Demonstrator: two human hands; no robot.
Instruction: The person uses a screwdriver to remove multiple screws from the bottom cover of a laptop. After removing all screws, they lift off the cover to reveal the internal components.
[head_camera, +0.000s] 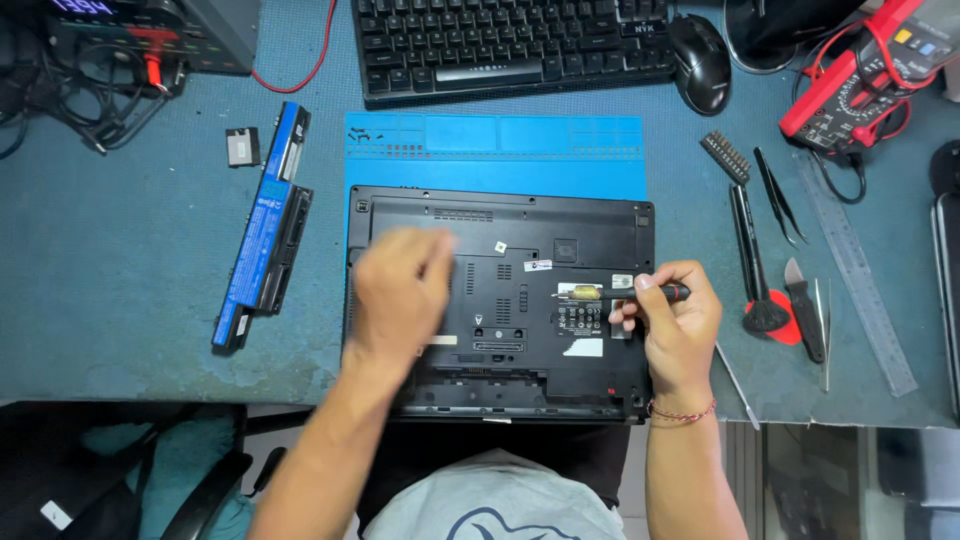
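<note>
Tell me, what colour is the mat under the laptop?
Bright blue mat, seen in the head view.

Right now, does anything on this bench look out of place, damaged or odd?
Nothing looks damaged or spilled. The laptop lies bottom-up on the blue mat, its battery set apart at left. The right hand holds a screwdriver; the left hand is motion-blurred.

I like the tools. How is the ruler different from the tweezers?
The ruler is long, flat, wide and see-through grey; the tweezers are short, thin, black and pointed. The ruler reaches toward the table's near edge; the tweezers lie farther back. Both lie slanted, untouched, beyond the right hand.
</note>
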